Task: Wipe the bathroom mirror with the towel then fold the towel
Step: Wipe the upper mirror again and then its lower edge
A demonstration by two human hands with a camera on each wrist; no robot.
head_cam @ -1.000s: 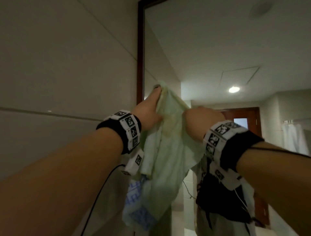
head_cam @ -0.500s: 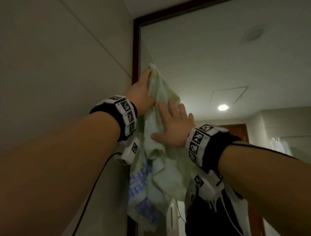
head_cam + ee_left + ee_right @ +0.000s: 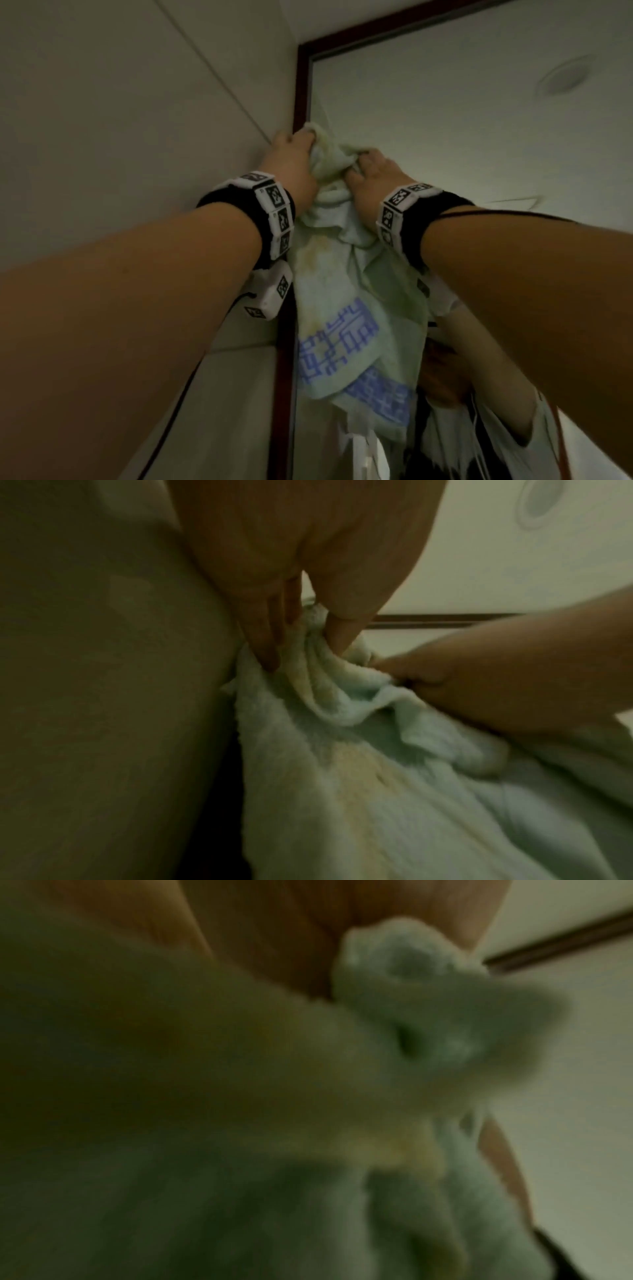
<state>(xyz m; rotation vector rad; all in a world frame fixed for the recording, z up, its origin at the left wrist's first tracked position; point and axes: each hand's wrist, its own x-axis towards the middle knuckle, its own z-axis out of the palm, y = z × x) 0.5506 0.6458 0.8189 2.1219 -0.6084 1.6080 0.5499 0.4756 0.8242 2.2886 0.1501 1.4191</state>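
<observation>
A pale green towel (image 3: 346,301) with a blue pattern near its lower end hangs against the upper left part of the mirror (image 3: 462,120). My left hand (image 3: 291,161) grips the towel's bunched top beside the mirror's dark wooden frame (image 3: 301,89). My right hand (image 3: 373,174) clutches the bunch just to the right, fingers curled into the cloth. In the left wrist view my left hand's fingers (image 3: 274,631) dig into the folds of the towel (image 3: 342,764), with my right hand (image 3: 479,674) alongside. The right wrist view is blurred and filled by the towel (image 3: 394,1001).
A beige tiled wall (image 3: 120,120) runs along the left, meeting the mirror frame. The mirror reflects the ceiling, a round ceiling fitting (image 3: 565,77) and my own body below the towel (image 3: 479,428).
Both hands have climbed with the towel toward the mirror's top left corner. My right hand, flat on the towel half a second ago, now curls into the bunched cloth.
</observation>
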